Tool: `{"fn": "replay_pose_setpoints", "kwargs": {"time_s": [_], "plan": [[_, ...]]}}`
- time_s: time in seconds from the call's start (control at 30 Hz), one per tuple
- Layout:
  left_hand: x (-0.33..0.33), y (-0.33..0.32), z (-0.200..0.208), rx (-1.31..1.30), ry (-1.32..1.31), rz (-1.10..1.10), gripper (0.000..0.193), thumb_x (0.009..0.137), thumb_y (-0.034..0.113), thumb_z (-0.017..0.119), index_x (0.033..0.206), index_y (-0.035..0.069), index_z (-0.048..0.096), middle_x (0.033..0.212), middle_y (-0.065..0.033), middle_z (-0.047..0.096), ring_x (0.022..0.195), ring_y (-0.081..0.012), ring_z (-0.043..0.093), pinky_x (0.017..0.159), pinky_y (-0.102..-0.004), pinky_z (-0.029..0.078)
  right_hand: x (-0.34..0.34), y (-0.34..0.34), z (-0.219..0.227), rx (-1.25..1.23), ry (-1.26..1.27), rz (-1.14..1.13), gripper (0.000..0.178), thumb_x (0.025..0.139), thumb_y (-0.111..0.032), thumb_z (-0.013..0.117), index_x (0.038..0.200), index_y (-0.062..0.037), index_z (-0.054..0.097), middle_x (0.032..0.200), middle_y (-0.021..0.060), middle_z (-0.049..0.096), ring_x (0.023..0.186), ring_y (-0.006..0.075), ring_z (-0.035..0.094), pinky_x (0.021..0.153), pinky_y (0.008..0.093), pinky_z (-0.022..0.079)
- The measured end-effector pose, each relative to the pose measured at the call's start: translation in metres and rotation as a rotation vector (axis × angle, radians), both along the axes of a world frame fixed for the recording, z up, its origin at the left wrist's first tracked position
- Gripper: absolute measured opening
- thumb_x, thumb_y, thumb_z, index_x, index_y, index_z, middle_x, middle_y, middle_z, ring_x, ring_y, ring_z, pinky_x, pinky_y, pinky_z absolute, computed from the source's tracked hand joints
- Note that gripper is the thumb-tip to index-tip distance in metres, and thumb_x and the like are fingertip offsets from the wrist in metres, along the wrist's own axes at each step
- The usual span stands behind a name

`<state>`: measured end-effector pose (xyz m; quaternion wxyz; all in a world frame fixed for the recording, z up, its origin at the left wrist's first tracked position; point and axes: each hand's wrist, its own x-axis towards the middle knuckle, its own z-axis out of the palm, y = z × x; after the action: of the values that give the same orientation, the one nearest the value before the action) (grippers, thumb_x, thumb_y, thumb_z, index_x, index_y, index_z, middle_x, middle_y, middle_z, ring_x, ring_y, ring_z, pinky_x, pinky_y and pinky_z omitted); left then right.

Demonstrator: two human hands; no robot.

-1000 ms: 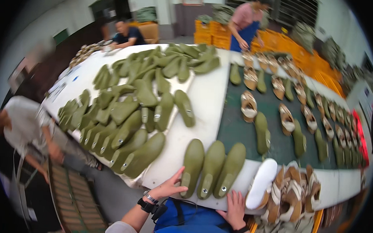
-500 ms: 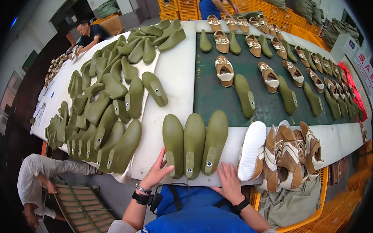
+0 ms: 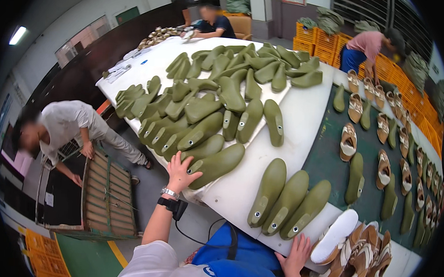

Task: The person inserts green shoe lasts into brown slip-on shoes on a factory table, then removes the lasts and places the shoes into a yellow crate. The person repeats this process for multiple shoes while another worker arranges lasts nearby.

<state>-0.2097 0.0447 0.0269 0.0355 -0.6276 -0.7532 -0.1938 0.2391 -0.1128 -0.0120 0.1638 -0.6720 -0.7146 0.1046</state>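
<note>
My left hand (image 3: 182,174) is stretched out to the left, fingers spread, at the heel end of a green shoe last (image 3: 218,164) at the near edge of a large heap of lasts (image 3: 203,109). Its fingertips seem to touch that last; a firm grip does not show. My right hand (image 3: 297,255) lies open at the table's near edge, holding nothing. Just beyond it three green lasts stand side by side: the left one (image 3: 268,190), the middle one (image 3: 287,201) and the right one (image 3: 307,207). Beside that hand lies a brown shoe with its white sole (image 3: 334,236) showing.
More brown-and-white shoes (image 3: 360,253) stand at the near right. Rows of shoes and lasts cover a dark green mat (image 3: 325,163) on the white table (image 3: 234,191). A person (image 3: 79,125) bends over a wheeled crate (image 3: 108,193) at left. Two others work at the far side.
My view has swung to the left. My left hand has left the three lasts and reached over to the heap. My right hand stays by the table edge.
</note>
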Motion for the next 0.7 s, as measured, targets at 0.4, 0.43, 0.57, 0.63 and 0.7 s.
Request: {"fn": "replay_pose_setpoints", "kwargs": {"time_s": [0.4, 0.43, 0.57, 0.63, 0.7], "plan": [[0.111, -0.050, -0.011, 0.058, -0.001, -0.210, 0.063, 0.075, 0.036, 0.069, 0.129, 0.012, 0.048, 0.139, -0.0186, 0.035, 0.130, -0.0439, 0.026, 0.103, -0.0603, 0.022, 0.002, -0.003, 0.001, -0.016, -0.046, 0.060, 0.094, 0.064, -0.033, 0.078, 0.141, -0.0032, 0.032, 0.142, 0.0218, 0.033, 0.129, 0.0441, 0.030, 0.109, 0.0523, 0.021], [0.114, -0.053, -0.011, 0.033, -0.014, -0.245, 0.061, 0.076, 0.036, 0.069, 0.128, 0.012, 0.049, 0.139, -0.0188, 0.036, 0.130, -0.0438, 0.026, 0.103, -0.0602, 0.022, 0.002, -0.003, 0.001, -0.013, -0.042, 0.060, 0.094, 0.064, -0.033, 0.078, 0.141, -0.0032, 0.032, 0.142, 0.0218, 0.033, 0.129, 0.0442, 0.030, 0.109, 0.0524, 0.021], [0.117, -0.054, -0.011, 0.018, -0.055, -0.306, 0.051, 0.077, 0.034, 0.068, 0.121, 0.012, 0.055, 0.137, -0.0188, 0.038, 0.130, -0.0438, 0.027, 0.102, -0.0604, 0.024, 0.002, -0.002, -0.002, -0.025, -0.060, 0.060, 0.095, 0.063, -0.033, 0.078, 0.141, -0.0032, 0.032, 0.141, 0.0222, 0.034, 0.129, 0.0445, 0.030, 0.110, 0.0525, 0.021], [0.117, -0.052, -0.010, 0.006, -0.070, -0.315, 0.049, 0.078, 0.033, 0.067, 0.120, 0.011, 0.056, 0.137, -0.0183, 0.039, 0.130, -0.0438, 0.027, 0.102, -0.0606, 0.024, 0.002, 0.000, -0.003, -0.010, -0.050, 0.068, 0.097, 0.063, -0.034, 0.078, 0.141, -0.0031, 0.031, 0.141, 0.0233, 0.034, 0.128, 0.0455, 0.030, 0.110, 0.0530, 0.021], [0.117, -0.050, -0.009, 0.020, -0.060, -0.315, 0.049, 0.077, 0.031, 0.068, 0.120, 0.011, 0.056, 0.136, -0.0182, 0.039, 0.130, -0.0438, 0.027, 0.103, -0.0601, 0.024, 0.001, 0.002, -0.005, 0.014, -0.089, 0.048, 0.093, 0.056, -0.036, 0.081, 0.132, -0.0022, 0.039, 0.137, 0.0206, 0.037, 0.128, 0.0437, 0.031, 0.106, 0.0553, 0.024]]}}
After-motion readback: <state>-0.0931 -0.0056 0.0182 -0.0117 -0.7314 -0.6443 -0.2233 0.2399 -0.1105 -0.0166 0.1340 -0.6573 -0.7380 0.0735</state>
